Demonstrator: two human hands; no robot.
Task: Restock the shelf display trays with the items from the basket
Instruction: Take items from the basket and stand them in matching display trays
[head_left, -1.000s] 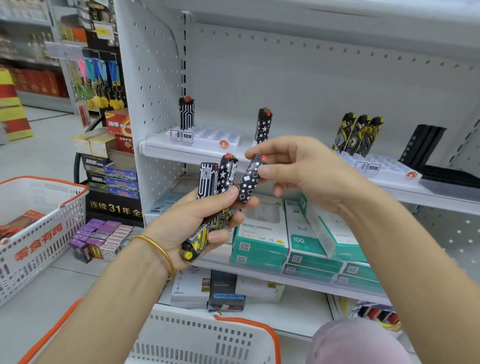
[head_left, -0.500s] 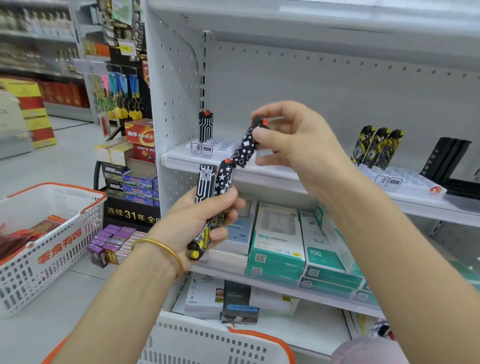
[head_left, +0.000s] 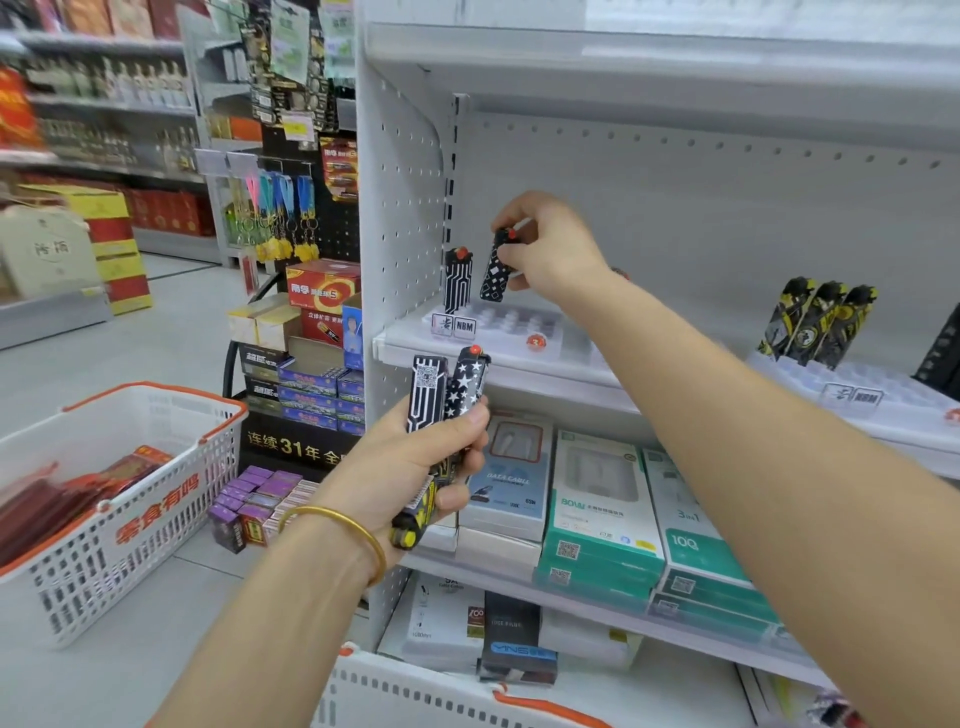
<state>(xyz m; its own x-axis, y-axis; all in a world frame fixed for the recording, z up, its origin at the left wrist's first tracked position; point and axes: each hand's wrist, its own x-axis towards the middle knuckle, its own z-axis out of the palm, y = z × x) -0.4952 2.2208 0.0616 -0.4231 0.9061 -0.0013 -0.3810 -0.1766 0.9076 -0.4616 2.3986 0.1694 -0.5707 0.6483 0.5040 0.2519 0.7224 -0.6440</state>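
Slotting one lighter into the display tray (head_left: 540, 325)
The right hand (head_left: 553, 249) pinched the diamond-patterned lighter (head_left: 493, 275) by its top, tilted, just above the tray and beside the striped lighter (head_left: 458, 280) standing at the tray's left end. Below the tray's front edge, the left hand (head_left: 415, 462) gripped the spare lighters (head_left: 447, 389) (mixed patterns). The next move likely called for righting it over a free slot.

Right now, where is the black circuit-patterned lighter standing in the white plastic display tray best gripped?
Probably grip the black circuit-patterned lighter by its upper half, pinched front-to-back from above and in front. It stands upright, base seated in the white plastic display tray; the perforated white side panel crowds its left, the black diamond-patterned lighter in the right hand its right.
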